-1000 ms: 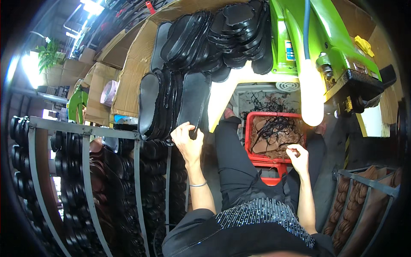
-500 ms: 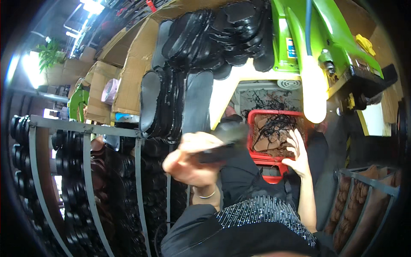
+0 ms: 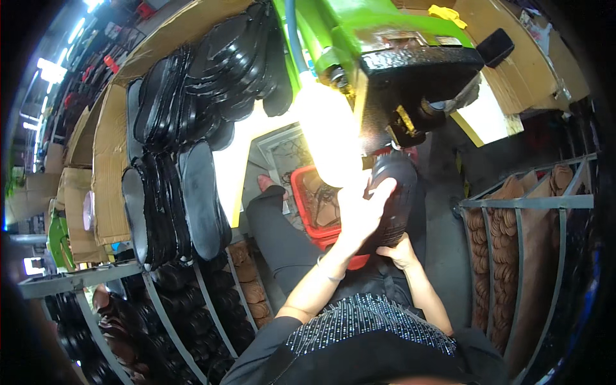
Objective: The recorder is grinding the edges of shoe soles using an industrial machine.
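Note:
A black shoe sole (image 3: 396, 192) is held upright in front of me, just under the black head of a green machine (image 3: 410, 70). My left hand (image 3: 360, 212) grips its left edge, fingers spread over the face. My right hand (image 3: 399, 251) supports it from below, mostly hidden behind the sole. A bright lamp (image 3: 326, 138) glares right beside the left hand.
A red crate (image 3: 307, 208) of scraps sits beyond my knees. Stacks of black soles (image 3: 186, 199) stand on cardboard at the left. Metal racks hold dark soles (image 3: 179, 308) at lower left and brown soles (image 3: 507, 231) at the right.
My left hand took a black sole from the stack at the left and carried it right to the machine. My right hand came under it. The view swung toward the machine.

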{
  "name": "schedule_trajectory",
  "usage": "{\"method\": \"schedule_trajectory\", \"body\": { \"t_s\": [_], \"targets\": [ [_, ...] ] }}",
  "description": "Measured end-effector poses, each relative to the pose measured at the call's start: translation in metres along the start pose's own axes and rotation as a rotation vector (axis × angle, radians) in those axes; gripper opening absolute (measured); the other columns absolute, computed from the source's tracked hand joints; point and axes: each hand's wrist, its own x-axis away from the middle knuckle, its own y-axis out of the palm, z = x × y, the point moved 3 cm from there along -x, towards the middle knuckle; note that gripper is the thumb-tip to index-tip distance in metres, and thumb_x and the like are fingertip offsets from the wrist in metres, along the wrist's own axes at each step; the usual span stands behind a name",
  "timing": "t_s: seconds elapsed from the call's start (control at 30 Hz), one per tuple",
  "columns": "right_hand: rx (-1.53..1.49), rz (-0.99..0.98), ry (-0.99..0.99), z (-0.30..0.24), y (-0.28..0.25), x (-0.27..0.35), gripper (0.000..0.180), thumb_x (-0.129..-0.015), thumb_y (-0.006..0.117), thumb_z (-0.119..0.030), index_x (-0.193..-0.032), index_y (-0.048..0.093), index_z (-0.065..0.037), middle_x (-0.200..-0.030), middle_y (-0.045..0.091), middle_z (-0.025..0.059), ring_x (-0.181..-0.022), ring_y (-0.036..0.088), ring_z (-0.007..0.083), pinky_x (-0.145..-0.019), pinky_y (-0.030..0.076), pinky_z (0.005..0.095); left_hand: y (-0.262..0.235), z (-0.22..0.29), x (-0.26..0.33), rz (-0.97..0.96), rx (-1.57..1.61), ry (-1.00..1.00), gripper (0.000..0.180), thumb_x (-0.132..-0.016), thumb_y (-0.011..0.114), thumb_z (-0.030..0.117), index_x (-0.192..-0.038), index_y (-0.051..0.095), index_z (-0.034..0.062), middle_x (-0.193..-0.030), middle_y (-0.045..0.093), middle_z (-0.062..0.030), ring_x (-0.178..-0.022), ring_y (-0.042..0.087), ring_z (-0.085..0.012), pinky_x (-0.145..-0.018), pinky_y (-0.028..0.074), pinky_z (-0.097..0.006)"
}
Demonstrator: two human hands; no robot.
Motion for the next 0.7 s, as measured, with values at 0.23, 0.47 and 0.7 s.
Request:
{"method": "schedule_trajectory", "body": {
  "t_s": [0.23,0.47,0.7],
  "targets": [
    [-0.193,0.121,0.008,-0.01,-0.016,0.012,0.056,-0.056,0.072,0.005,-0.111,0.059,0.005,-0.108,0.063,0.0095,-0.099,0.059,0.0196,-0.091,0.045,0.0328,-0.005,-0.026,-0.01,0.23,-0.201,0.222,0.02,-0.079,0.069,0.016,-0.086,0.061,-0.0001,-0.066,0.055,-0.0025,-0.058,0.048,-0.0108,-0.053,0.04,-0.027],
    [-0.269,0.44,-0.385,-0.092,-0.089,0.005,0.062,-0.063,0.054,0.011,-0.124,0.047,0.005,-0.12,0.056,0.0121,-0.103,0.058,0.0211,-0.091,0.046,0.0312,-0.016,-0.018,-0.011,0.189,-0.047,0.316,0.032,-0.076,0.072,0.016,-0.098,0.059,-0.0019,-0.085,0.059,-0.0067,-0.078,0.055,-0.0151,-0.073,0.045,-0.028],
    [-0.078,0.33,-0.437,-0.178,-0.074,-0.053,0.042,-0.07,0.067,0.003,-0.109,0.051,0.003,-0.099,0.062,0.0096,-0.09,0.06,0.0177,-0.087,0.047,0.0301,-0.056,-0.009,-0.017,0.17,-0.015,0.303,0.025,-0.076,0.071,0.01,-0.098,0.063,-0.0002,-0.091,0.065,-0.0099,-0.08,0.062,-0.0205,-0.074,0.049,-0.03]
  ]
}}
